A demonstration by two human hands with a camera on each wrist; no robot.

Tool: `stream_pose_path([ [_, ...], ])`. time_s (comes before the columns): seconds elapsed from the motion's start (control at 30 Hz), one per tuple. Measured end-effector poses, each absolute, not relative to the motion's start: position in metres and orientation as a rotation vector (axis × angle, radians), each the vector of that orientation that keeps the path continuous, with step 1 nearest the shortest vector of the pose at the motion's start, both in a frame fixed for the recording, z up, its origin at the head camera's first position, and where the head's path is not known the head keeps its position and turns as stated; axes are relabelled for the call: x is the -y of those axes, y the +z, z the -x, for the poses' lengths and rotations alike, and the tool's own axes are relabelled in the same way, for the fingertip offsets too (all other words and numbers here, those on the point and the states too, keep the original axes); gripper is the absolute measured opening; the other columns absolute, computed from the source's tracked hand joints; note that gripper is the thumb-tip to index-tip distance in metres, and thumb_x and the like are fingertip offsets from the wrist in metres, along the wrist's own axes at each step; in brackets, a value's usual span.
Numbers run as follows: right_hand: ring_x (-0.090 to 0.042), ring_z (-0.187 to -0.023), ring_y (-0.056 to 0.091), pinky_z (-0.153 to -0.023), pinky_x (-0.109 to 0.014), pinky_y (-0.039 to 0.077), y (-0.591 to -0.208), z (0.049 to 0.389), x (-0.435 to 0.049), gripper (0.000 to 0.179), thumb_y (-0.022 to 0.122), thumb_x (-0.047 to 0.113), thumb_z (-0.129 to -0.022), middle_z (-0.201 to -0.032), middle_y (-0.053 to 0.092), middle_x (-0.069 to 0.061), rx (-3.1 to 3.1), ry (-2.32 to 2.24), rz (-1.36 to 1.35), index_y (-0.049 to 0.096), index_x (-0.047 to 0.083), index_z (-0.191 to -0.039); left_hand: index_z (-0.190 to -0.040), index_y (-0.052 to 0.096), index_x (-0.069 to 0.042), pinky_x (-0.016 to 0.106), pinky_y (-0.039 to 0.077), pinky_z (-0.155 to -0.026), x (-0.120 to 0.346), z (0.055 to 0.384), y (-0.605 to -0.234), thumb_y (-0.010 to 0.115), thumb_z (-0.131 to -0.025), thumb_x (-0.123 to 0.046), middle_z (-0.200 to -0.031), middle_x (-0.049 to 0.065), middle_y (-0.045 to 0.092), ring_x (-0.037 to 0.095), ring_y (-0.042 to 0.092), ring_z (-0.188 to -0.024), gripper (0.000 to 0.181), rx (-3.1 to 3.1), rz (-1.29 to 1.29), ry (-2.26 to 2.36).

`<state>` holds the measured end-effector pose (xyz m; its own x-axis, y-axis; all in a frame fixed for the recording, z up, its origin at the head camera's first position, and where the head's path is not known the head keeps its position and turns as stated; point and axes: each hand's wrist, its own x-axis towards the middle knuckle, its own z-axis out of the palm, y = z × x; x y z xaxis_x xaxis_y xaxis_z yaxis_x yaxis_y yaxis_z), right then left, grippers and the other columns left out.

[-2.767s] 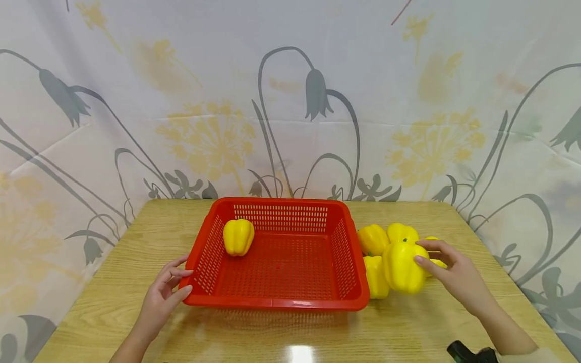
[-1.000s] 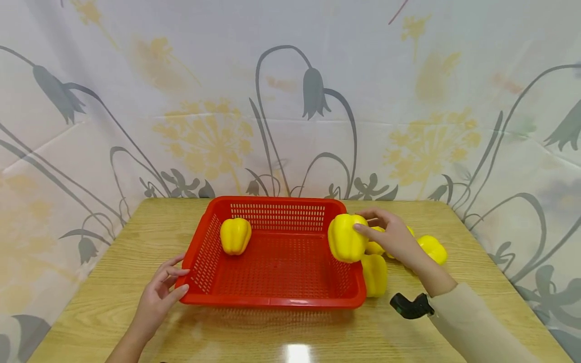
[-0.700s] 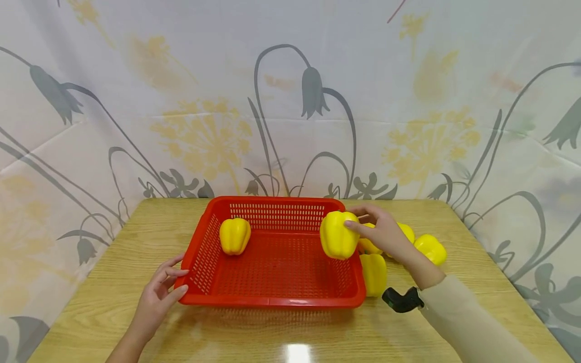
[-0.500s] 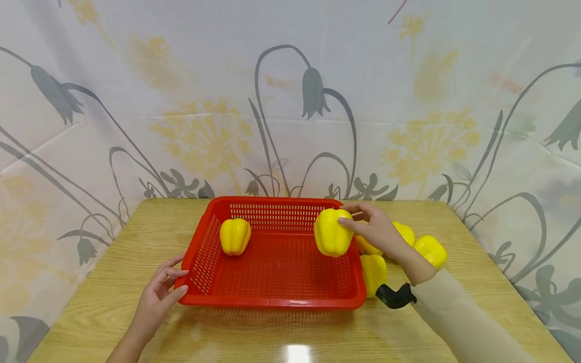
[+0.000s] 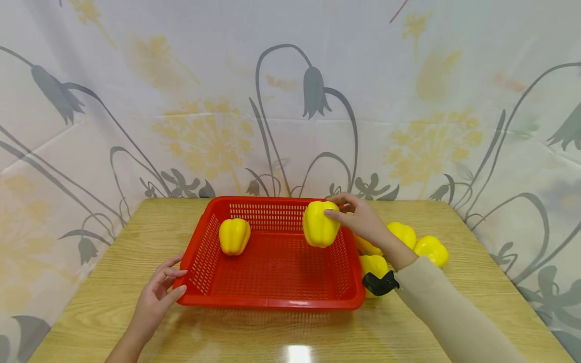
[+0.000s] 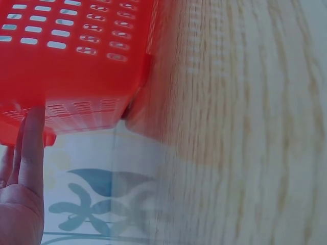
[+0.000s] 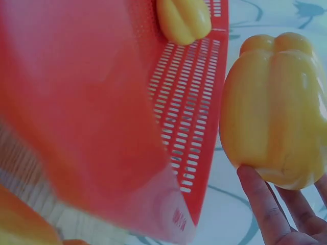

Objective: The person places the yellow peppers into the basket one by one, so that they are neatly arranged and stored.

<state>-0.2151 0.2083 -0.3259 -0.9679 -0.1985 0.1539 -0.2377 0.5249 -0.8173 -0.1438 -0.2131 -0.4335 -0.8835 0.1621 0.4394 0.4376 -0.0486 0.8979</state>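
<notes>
My right hand (image 5: 363,221) holds a yellow bell pepper (image 5: 319,228) between thumb and fingers, above the right part of a red slotted plastic basket (image 5: 272,302). In the right wrist view, the fingertips press against one end of this pepper (image 7: 271,109). Another yellow bell pepper (image 5: 234,237) rests inside the basket at its left end. My left hand (image 5: 154,302) touches the basket's left rim with fingertips and thumb; its fingers (image 6: 32,153) look straight against the red side in the left wrist view.
Several more yellow bell peppers (image 5: 432,250) lie on the wooden table (image 5: 436,322) to the basket's right, partly behind the right arm. A black device (image 5: 380,283) juts from the right sleeve. Behind the table hangs a flower-patterned cloth (image 5: 290,101).
My right hand has carried the held pepper leftward from the group on the right to over the basket. The left hand has stayed at the rim, and the pepper inside has not moved.
</notes>
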Motion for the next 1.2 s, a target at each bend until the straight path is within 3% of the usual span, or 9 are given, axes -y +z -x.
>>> stream_pose_path([
  [0.53, -0.032, -0.103, 0.054, -0.078, -0.041, 0.051, -0.332, 0.240, -0.176, 0.041, 0.067, 0.027, -0.086, -0.116, 0.056, -0.014, 2.697, 1.554, -0.449, 0.057, 0.005, -0.119, -0.102, 0.052, 0.014, 0.019, 0.049, -0.079, 0.214, 0.145, -0.436, 0.049, -0.082, 0.022, -0.133, 0.005, 0.040, 0.012, 0.049, -0.108, 0.022, 2.028, 0.650, -2.018],
  [1.2, -0.025, -0.093, 0.057, -0.069, -0.031, 0.054, -0.371, 0.264, -0.123, 0.035, 0.069, 0.023, -0.085, -0.115, 0.055, -0.011, 2.759, 1.667, -0.362, 0.057, 0.006, -0.114, -0.102, 0.053, 0.013, 0.019, 0.048, -0.080, 0.214, 0.145, -0.436, 0.048, -0.082, 0.022, -0.133, 0.004, 0.040, 0.011, 0.050, -0.107, 0.023, 2.030, 0.660, -2.005],
])
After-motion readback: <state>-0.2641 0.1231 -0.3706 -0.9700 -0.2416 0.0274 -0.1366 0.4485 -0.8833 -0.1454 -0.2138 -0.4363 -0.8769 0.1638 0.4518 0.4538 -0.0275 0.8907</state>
